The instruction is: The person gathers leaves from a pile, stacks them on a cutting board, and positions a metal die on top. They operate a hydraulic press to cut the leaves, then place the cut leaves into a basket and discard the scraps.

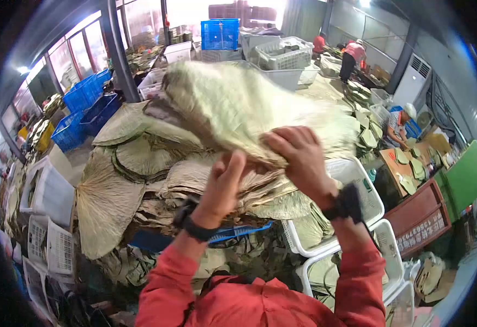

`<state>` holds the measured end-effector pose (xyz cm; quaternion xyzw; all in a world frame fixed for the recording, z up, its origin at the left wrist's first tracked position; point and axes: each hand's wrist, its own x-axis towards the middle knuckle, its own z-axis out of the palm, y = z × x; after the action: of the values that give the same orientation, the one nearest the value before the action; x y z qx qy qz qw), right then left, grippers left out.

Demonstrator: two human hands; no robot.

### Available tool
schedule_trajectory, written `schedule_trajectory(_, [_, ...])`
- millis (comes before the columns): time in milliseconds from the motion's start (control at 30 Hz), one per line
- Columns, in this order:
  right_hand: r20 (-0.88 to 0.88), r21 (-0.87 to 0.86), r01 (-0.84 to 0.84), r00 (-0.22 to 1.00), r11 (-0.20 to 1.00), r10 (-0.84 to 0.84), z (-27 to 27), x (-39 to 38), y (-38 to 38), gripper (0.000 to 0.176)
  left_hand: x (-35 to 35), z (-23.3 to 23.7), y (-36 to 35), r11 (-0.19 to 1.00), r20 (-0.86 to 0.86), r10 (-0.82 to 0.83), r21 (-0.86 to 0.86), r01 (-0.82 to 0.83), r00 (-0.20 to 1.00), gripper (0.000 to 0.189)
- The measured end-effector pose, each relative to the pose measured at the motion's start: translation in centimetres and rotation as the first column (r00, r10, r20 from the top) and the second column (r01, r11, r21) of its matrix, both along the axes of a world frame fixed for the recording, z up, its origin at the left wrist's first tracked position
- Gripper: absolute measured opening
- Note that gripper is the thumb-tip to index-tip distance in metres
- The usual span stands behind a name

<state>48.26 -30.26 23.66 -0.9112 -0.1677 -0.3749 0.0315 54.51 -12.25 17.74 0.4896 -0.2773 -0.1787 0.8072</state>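
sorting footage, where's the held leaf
Centre of the head view: the leaf is held up in the left hand and right hand, above the pile.

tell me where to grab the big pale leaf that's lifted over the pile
Probably its near lower edge, coming from underneath on your own side. The leaf is wide, thin and sags away from you, so two holds spaced along that edge should keep it spread. The right hand curls its fingers over that edge; the left hand reaches it alongside.
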Motion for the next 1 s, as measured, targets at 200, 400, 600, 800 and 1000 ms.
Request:
schedule_trajectory(200, [-0.478,0.277,-0.060,0.857,0.959,0.192,-11.9,4.0,-0.3,0.032,0.7,-3.7,8.7,0.701,0.517,-0.390,0.703,-0.118,0.762,0.054])
schedule_trajectory(400, [-0.592,0.461,0.004,0.747,0.887,0.304,-11.5,3.8,0.5,0.043,6.1,-2.3,8.3,0.577,0.739,-0.586,0.669,-0.469,0.332,0.097])
schedule_trajectory(600, [-0.719,0.306,0.072,0.672,0.949,0.181,-11.6,2.8,0.8,0.046,7.6,-8.2,7.1,0.567,0.635,-0.676,0.772,-0.287,0.374,0.098])
schedule_trajectory(800, [-0.755,0.073,0.239,0.647,0.968,-0.103,-9.1,-1.3,2.0,0.084,8.1,-8.2,7.2,0.572,0.613,-0.696,0.788,-0.225,0.374,0.095])
schedule_trajectory(1000, [-0.656,0.047,0.256,0.737,0.966,-0.163,-9.4,-1.4,3.8,0.089,8.2,-8.5,7.6,0.612,0.613,-0.668,0.775,-0.157,0.421,0.100])
